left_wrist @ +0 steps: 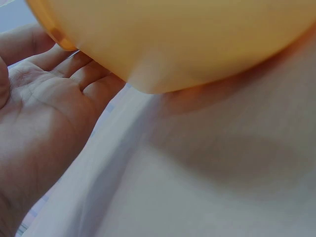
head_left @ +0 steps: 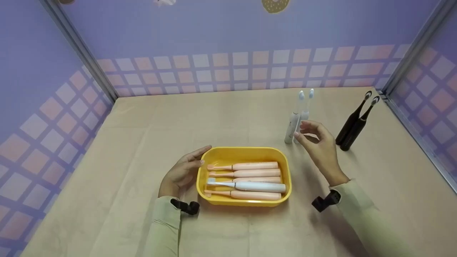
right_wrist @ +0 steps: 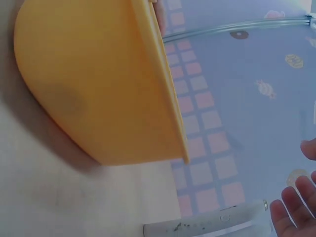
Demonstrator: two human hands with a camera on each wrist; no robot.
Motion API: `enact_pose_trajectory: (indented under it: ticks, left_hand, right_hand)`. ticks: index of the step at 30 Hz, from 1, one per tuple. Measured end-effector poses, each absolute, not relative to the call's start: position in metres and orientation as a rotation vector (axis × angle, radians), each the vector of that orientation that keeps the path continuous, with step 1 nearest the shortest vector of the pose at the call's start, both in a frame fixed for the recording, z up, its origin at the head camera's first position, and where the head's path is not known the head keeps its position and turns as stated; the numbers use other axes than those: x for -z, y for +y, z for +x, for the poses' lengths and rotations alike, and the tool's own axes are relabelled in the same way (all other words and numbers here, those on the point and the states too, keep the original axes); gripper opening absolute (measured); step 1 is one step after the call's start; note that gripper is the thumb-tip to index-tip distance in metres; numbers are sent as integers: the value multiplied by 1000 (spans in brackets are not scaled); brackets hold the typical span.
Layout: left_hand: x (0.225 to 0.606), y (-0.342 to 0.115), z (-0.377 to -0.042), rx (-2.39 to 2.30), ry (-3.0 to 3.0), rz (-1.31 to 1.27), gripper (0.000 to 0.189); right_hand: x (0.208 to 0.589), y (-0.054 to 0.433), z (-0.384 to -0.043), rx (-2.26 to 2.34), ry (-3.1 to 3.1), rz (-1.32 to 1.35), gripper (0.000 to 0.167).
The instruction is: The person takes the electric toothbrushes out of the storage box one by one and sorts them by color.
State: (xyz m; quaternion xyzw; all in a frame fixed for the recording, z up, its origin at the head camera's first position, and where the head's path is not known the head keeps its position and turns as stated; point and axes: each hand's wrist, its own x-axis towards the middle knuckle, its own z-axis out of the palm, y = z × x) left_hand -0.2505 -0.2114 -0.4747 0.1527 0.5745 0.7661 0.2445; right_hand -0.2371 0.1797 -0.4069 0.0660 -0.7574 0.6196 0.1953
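Note:
My left hand (head_left: pixel 184 169) rests against the left end of a yellow plastic bin (head_left: pixel 244 202). Its thumb touches the rim, and its rather straight fingers lie along the outside. Inside the bin lie several pink electric toothbrushes (head_left: pixel 257 195), with a white electric toothbrush (head_left: pixel 260 186) on top of them. Beyond the bin's right end, two white electric toothbrushes (head_left: pixel 291 128) stand upright on the table. My right hand (head_left: pixel 321 150) is beside them, fingers loosely bent and thumb apart. In the right wrist view its fingers (right_wrist: pixel 291 207) are spread, with nothing between them.
Two black electric toothbrushes (head_left: pixel 353 134) stand upright farther right, behind the right hand. A beige cloth covers the table (head_left: pixel 117 160). Purple printed panels (head_left: pixel 228 35) with metal corner posts (head_left: pixel 84 53) enclose the back and sides.

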Motion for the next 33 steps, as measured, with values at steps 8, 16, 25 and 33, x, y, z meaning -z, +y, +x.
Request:
enact_pose_trajectory:
  ticks: [8,16,25,33]
  left_hand:
    - [475,-212,-251,-2096,1573,452,59]
    - [475,-211,-251,-2108,1543,419,60]
    - [474,-210,-251,-2116,1554,375,59]
    - [475,-210,-251,-2114,1549,385,60]
  right_hand:
    - [403,170,-238,-1696,-2275,270,38]
    - [399,160,-240,-1638,-2410,322,37]
    - [399,151,-248,-1577,-2615,438,38]
    - [395,140,-254,-1525,-2796,592,36]
